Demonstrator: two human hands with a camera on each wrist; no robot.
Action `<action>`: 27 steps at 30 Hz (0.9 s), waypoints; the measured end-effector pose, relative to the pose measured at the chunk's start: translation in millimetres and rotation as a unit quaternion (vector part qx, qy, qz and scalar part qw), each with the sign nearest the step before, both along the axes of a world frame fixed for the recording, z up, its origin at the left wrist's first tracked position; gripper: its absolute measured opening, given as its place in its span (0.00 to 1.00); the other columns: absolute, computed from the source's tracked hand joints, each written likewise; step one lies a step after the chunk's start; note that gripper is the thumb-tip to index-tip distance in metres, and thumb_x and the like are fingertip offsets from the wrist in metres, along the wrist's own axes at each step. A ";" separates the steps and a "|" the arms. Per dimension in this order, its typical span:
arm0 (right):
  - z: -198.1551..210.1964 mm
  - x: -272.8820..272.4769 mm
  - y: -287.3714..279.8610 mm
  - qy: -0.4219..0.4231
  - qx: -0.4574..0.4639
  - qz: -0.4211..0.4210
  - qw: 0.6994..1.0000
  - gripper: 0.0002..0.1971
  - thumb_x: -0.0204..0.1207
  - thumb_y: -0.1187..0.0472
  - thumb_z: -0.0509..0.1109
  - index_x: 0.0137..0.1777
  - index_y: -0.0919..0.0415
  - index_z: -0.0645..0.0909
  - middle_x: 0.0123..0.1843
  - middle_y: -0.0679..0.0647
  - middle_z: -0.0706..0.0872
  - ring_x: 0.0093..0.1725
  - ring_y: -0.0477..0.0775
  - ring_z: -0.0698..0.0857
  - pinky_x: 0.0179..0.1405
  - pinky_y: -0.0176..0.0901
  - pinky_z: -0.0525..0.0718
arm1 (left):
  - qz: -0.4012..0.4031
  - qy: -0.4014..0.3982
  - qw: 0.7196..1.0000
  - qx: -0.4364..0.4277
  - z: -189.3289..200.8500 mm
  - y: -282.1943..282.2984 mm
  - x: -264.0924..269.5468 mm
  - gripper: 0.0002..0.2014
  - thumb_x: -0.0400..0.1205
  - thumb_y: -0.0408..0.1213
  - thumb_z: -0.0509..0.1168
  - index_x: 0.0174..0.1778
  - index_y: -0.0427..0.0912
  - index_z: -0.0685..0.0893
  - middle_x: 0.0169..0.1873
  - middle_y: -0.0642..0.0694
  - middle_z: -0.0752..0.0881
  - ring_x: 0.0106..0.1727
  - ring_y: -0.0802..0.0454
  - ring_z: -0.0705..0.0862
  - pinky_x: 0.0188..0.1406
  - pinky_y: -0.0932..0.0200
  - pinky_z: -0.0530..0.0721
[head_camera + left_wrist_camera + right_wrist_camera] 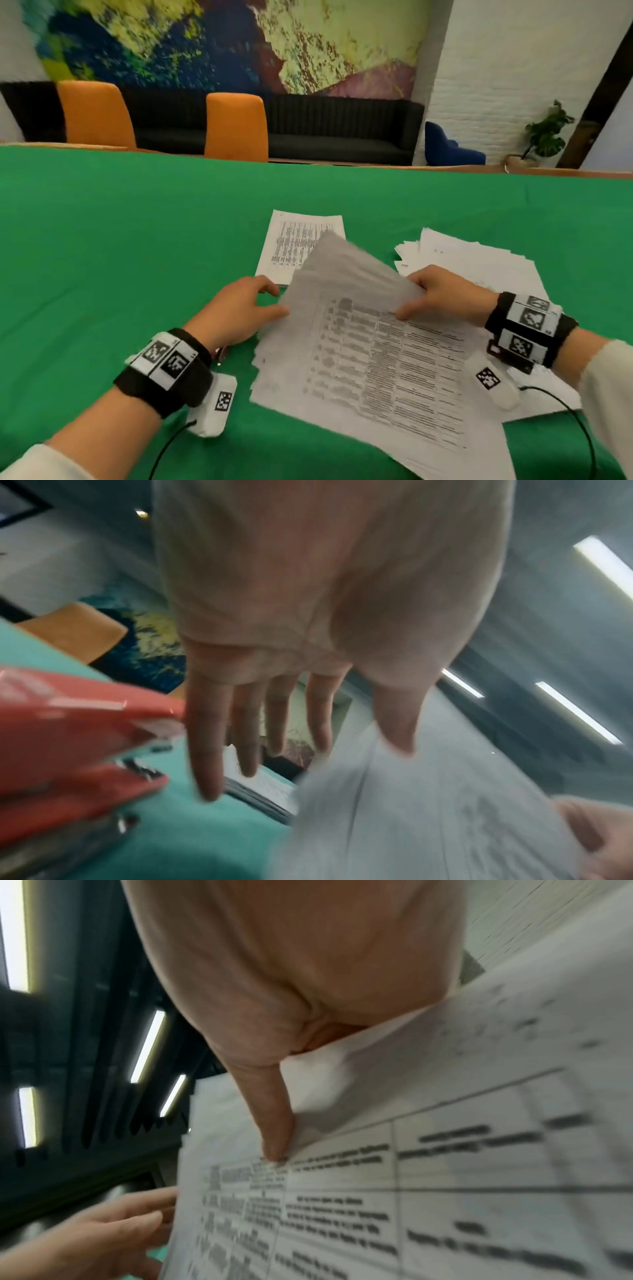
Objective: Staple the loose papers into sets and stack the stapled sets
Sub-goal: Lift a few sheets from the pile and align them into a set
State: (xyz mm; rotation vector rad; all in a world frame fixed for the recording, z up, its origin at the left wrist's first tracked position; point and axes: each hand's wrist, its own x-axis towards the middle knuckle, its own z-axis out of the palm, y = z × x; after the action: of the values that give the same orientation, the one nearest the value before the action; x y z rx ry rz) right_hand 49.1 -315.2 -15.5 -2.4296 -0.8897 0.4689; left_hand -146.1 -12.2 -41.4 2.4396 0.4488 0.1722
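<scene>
Head view puts a printed paper set (376, 370) nearest me on the green bench (120, 222). My right hand (442, 294) pinches its lifted top sheet between thumb and fingers. My left hand (239, 311), fingers loose and spread, touches the set's left edge, holding nothing. Beside that wrist lies a red stapler (68, 737). Farther out lie a stapled stack (301, 243) and loose sheets (479, 260).
</scene>
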 end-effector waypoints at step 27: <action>74.9 -57.5 30.9 0.048 0.617 -0.041 0.785 0.12 0.76 0.72 0.80 0.58 0.63 0.89 0.52 0.57 0.96 0.53 0.58 0.95 0.52 0.46 0.92 | -0.009 -0.521 0.826 -0.215 112.2 -52.5 35.9 0.14 0.94 0.45 0.58 0.59 0.41 0.86 0.50 0.55 0.93 0.53 0.56 0.90 0.53 0.53 0.89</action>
State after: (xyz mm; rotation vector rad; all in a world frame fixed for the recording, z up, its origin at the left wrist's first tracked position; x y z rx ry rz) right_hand -8.4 -284.3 59.4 -1.1926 -0.6819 -0.0734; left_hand -110.2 -64.7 70.8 1.5724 -0.0492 1.1783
